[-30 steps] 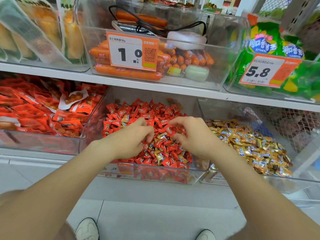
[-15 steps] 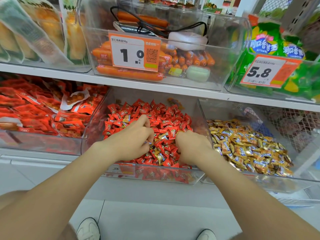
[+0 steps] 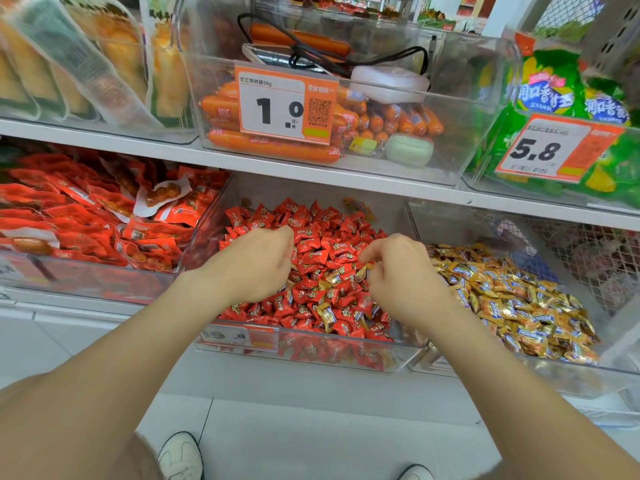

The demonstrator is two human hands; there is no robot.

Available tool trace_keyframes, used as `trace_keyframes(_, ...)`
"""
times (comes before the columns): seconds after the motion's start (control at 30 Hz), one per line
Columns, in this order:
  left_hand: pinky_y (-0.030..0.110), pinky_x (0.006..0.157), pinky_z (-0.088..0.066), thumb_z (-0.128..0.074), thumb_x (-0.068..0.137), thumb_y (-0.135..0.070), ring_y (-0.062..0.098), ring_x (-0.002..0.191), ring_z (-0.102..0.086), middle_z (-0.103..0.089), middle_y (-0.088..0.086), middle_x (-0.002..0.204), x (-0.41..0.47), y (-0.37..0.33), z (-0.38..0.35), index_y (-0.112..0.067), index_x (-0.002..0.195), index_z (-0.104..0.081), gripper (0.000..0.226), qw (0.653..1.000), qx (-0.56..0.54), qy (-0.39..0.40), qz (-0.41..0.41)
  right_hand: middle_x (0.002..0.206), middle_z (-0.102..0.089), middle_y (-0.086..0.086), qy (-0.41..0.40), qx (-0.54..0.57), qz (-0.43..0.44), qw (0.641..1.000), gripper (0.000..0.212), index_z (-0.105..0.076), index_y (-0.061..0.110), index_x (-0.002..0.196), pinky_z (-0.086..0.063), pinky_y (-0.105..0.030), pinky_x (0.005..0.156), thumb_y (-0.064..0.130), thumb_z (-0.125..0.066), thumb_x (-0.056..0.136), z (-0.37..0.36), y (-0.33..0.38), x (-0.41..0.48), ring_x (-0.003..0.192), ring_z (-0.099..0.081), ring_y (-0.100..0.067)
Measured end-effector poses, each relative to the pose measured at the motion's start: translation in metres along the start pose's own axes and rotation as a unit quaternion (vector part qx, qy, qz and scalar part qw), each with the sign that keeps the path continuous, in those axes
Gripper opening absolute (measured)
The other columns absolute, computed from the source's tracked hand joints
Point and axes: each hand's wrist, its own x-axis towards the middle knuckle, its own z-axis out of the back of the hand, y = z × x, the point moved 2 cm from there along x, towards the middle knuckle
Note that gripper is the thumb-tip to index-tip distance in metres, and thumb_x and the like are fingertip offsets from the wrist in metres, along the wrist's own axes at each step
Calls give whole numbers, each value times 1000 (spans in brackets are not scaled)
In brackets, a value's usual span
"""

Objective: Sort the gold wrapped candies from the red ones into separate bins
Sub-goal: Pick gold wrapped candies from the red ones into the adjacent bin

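Note:
The clear middle bin (image 3: 242,344) holds a heap of red candies (image 3: 322,244) with a few gold candies (image 3: 325,315) mixed in near the front. To its right, a second clear bin (image 3: 446,223) is filled with gold candies (image 3: 519,306). My left hand (image 3: 256,265) hovers over the left part of the red heap with its fingers curled downward; what lies under them is hidden. Over the right part of the heap, my right hand (image 3: 401,275) pinches a gold candy (image 3: 361,273) at its fingertips.
A bin of red snack packs (image 3: 86,220) sits to the left. The shelf above carries a bin of orange sausages (image 3: 270,147) with a 1.0 price tag, and green packs (image 3: 554,98) with a 5.8 tag. My shoes show on the floor below.
My right hand has lifted from the front of the red heap and now has a gold candy at its fingertips. My left hand has stayed over the left side of the heap.

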Motion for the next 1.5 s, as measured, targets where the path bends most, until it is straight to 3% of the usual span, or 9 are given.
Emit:
trace_keyframes(0.2, 31, 64, -47, -82, 84, -30, 13, 76, -61, -62, -9, 80, 0, 15, -5, -25, 94, -63, 21, 999, 9, 26, 28, 75, -69, 15, 127, 21, 134, 983, 24, -79, 25, 94, -55, -25, 73, 11, -61, 90, -21, 23, -1, 66, -64, -1)
trace_keyframes(0.33, 27, 75, -52, -85, 81, -17, 6, 85, -60, -62, -13, 90, 0, 14, -12, -29, 94, -74, 21, 996, 34, 84, 7, 86, -69, 7, 147, -128, 137, 971, 40, -75, 21, 98, -56, -37, 71, 53, -85, 76, -43, 19, 1, 84, -66, -22)
trace_keyframes(0.43, 14, 66, -38, -77, 89, -19, 1, 81, -50, -52, -20, 87, 2, 7, -19, -24, 113, -75, 25, 995, 55, 82, -29, 93, -71, -1, 135, -162, 132, 969, 38, -71, 22, 94, -50, -35, 68, 46, -90, 72, -52, 16, 8, 91, -67, -30)
trace_keyframes(0.67, 40, 78, -54, -81, 83, -38, 28, 115, -62, -58, 2, 124, 9, 6, -33, -28, 139, -56, 62, 984, 153, 83, 21, 76, -69, -7, 169, -3, 83, 982, 39, -65, 14, 82, -52, -40, 66, 50, -77, 90, -36, 1, 11, 75, -63, -23)
trace_keyframes(0.97, 33, 59, -43, -63, 91, -25, 20, 75, -54, -39, 0, 108, 6, 2, -32, -27, 97, -57, 9, 989, 106, 105, 18, 91, -69, 15, 236, 40, 88, 967, 18, -72, 29, 117, -45, -24, 72, 37, -68, 102, -16, -9, 11, 71, -58, 6)
trace_keyframes(1.1, 38, 71, -47, -48, 100, -40, 24, 72, -55, -31, 2, 114, -4, 0, -17, -28, 92, -44, 14, 988, 70, 128, 52, 91, -77, 1, 309, 73, 38, 947, 33, -62, 23, 138, -59, -32, 64, 20, -63, 105, -16, -15, 10, 63, -72, -8)
trace_keyframes(1.23, 44, 81, -50, -37, 100, -48, 28, 86, -55, -45, -2, 102, -7, 6, -4, -27, 80, -45, 30, 987, 91, 78, 103, 73, -76, 0, 202, 92, -3, 975, 42, -76, 21, 106, -58, -33, 59, -2, -43, 93, -6, -9, 14, 62, -71, -20)
trace_keyframes(1.33, 42, 74, -52, -34, 107, -46, 27, 73, -56, -55, -2, 77, -5, 12, -4, -24, 72, -48, 44, 989, 88, 43, 109, 53, -66, 7, 106, 42, -10, 993, 33, -77, 15, 79, -51, -28, 56, 17, -48, 93, -8, 0, 17, 56, -63, -18)
trace_keyframes(1.5, 48, 54, -48, -46, 102, -2, 29, 59, -56, -60, 10, 73, -1, 26, -16, -9, 99, -48, 8, 992, 81, 62, 72, 87, -68, 1, 90, -81, 12, 993, 40, -68, 20, 87, -56, -37, 72, 58, -71, 78, -34, 12, 17, 86, -66, -26)
